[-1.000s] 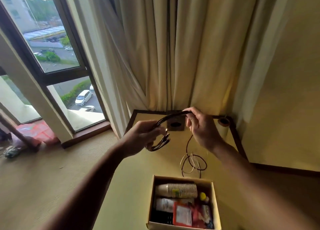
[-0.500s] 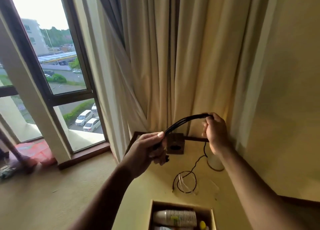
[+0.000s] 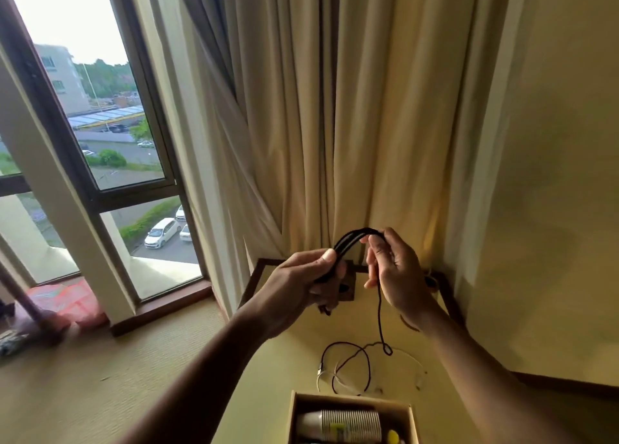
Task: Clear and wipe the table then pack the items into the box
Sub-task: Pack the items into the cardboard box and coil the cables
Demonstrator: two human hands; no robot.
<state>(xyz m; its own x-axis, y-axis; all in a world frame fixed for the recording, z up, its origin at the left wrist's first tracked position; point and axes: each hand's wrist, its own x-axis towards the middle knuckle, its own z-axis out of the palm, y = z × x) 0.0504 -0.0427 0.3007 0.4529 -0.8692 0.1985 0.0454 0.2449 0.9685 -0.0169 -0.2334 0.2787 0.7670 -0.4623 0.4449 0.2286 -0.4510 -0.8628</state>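
A black cable [image 3: 355, 236] arches in folded strands between both hands above the table [image 3: 301, 353]. My left hand [image 3: 301, 282] grips the folded bundle at its left end. My right hand [image 3: 397, 269] pinches the bundle's right end, and a loose tail hangs down from it to the tabletop, where it curls beside a thin white cable [image 3: 326, 378]. A cardboard box [image 3: 412, 420] sits at the near edge, holding a stack of paper cups [image 3: 345, 425] and a yellow-capped item [image 3: 393, 437].
A small brown square block [image 3: 348, 288] stands on the table behind my hands. Cream curtains [image 3: 335, 125] hang at the table's back, a wall is on the right, a window [image 3: 100, 125] on the left. Carpeted floor lies to the left.
The view has tilted up, so less of the box shows. My hands have come closer together, the cable arch is shorter, and more loose tail has been gathered off the table.
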